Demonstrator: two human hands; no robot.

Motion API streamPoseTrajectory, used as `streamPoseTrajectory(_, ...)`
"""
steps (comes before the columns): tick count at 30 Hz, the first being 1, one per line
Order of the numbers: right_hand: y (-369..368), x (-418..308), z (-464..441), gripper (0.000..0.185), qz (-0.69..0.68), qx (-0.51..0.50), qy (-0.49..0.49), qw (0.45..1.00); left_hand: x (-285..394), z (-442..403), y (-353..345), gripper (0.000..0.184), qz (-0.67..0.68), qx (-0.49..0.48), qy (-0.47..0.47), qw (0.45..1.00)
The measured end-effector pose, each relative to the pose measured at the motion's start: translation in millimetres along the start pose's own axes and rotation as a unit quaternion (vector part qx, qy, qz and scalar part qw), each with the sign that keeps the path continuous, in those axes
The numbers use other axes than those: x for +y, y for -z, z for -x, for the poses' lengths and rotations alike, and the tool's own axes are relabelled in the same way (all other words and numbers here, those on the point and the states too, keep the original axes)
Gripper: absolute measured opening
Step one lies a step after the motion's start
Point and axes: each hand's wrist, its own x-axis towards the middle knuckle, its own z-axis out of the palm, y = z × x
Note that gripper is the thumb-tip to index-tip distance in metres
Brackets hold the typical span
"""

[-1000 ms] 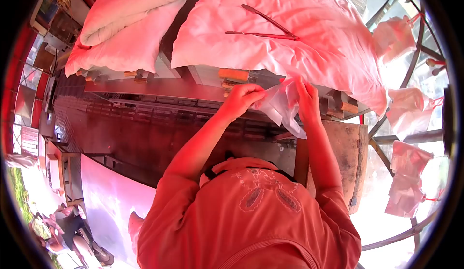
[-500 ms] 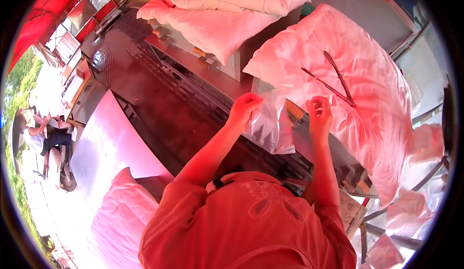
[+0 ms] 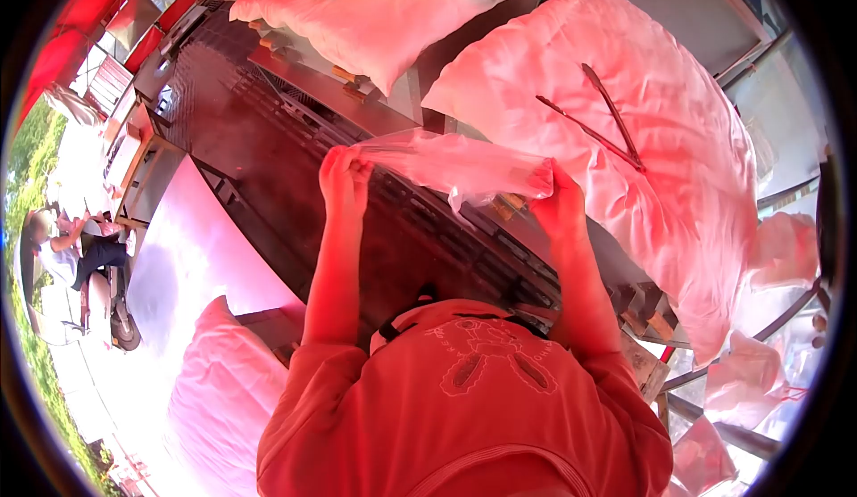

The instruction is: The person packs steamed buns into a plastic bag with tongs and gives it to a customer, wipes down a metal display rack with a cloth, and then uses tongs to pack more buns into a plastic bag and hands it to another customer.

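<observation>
A clear plastic bag (image 3: 455, 163) is stretched between my two hands, above the dark floor and the edge of the counter. My left hand (image 3: 345, 176) is closed on its left end. At its right end, my right hand (image 3: 561, 198) pinches the other side. Just beyond my right hand lies a large quilted cover (image 3: 669, 140), with a pair of dark metal tongs (image 3: 616, 122) resting spread on top of it.
Another folded quilt (image 3: 384, 15) lies at the top. A pale table (image 3: 192, 229) and a cushion-like cover (image 3: 223, 399) are at left. A person (image 3: 67, 247) sits on a scooter at far left. Plastic bags (image 3: 741, 381) hang at right.
My hands have moved apart, and the bag, earlier hanging from my left hand, is now pulled out sideways. My right hand has closed on it. The view has turned.
</observation>
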Motion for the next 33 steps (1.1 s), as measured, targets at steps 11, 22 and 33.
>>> streamPoseTrajectory(11, -80, -17, -2, 0.022, 0.693, -0.226, 0.153, 0.667, -19, 21, -92, 0.026, -0.682, -0.274, -0.204, 0.647)
streamPoseTrajectory(22, -136, 18, -64, 0.04, 0.711, -0.176, 0.562, 0.383, 61, 34, -58, 0.022, -0.645, -0.09, -0.453, 0.609)
streamPoseTrajectory(33, -149, 40, -342, 0.086, 0.391, -0.058, 0.042, 0.918, 126, -93, 156, 0.017, -0.498, -0.076, 0.251, 0.827)
